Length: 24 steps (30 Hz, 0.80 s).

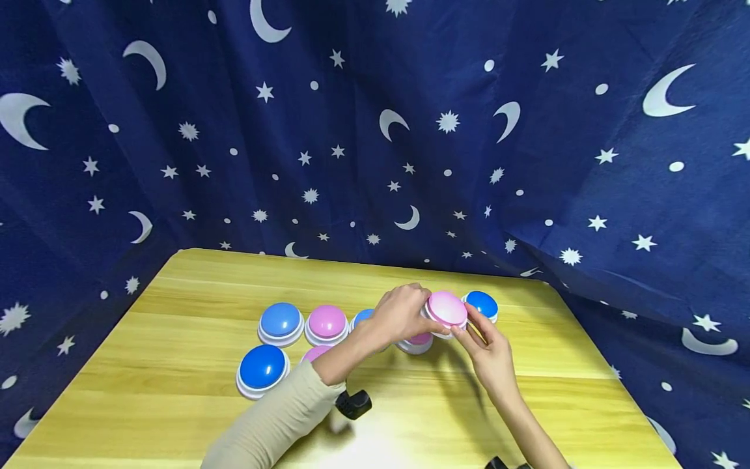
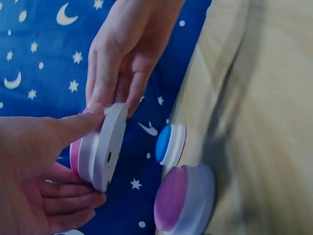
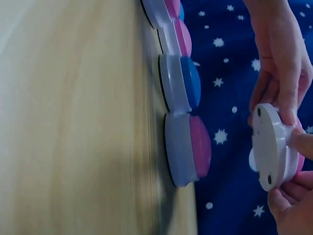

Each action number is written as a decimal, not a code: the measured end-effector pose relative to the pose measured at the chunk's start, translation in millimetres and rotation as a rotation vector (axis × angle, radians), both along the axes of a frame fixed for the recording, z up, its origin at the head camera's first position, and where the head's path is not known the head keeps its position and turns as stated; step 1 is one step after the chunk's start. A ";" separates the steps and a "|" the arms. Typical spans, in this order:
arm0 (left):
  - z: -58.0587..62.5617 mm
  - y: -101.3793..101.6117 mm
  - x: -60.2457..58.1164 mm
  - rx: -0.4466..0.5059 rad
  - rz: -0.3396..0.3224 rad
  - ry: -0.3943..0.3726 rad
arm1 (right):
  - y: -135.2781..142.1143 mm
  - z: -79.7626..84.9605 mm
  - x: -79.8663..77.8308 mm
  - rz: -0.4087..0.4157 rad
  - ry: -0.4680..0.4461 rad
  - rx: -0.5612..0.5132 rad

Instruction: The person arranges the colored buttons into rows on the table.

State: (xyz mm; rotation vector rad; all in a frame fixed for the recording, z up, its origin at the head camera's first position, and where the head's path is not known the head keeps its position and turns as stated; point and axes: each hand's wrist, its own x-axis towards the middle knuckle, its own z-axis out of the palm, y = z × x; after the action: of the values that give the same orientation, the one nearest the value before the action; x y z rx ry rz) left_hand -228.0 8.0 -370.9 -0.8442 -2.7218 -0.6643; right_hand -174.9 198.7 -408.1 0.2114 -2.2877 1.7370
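Observation:
A round push button (image 1: 447, 308) with a pink dome and white base is held up above the table between both hands. My left hand (image 1: 404, 311) grips its left side, thumb in front and fingers behind. My right hand (image 1: 491, 359) pinches its right edge between thumb and fingers. In the right wrist view the white underside of the pink button (image 3: 269, 147) shows, with small dark spots near its edge. Below the held one, another pink button (image 1: 419, 340) stands on the table, partly covered. Just behind the right fingers is a blue button (image 1: 482, 303).
On the wooden table (image 1: 193, 312) stand more buttons: a light blue one (image 1: 280, 319), a pink one (image 1: 326, 321) and a dark blue one (image 1: 263, 366). My left arm partly hides a pink button (image 1: 315, 353) and a blue button (image 1: 361, 316). A starry curtain (image 1: 351, 130) hangs behind.

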 end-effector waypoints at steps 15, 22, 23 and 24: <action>-26.6 -38.4 74.8 -0.102 0.132 0.151 | -30.1 -23.1 44.2 0.185 0.041 -0.004; -37.0 -56.4 95.9 -0.173 0.170 0.209 | -47.4 -40.2 55.7 0.273 0.044 -0.033; -39.3 -58.4 98.1 -0.185 0.178 0.214 | -49.6 -42.3 56.6 0.286 0.040 -0.034; -41.6 -60.2 99.9 -0.194 0.184 0.218 | -51.6 -44.4 57.1 0.296 0.035 -0.036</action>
State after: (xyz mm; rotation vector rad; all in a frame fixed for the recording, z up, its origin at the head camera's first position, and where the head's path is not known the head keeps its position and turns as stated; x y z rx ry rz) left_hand -128.2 -52.2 -412.5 -0.6508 -2.6493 -0.2573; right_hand -117.8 147.2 -452.6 0.5961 -2.2910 1.8916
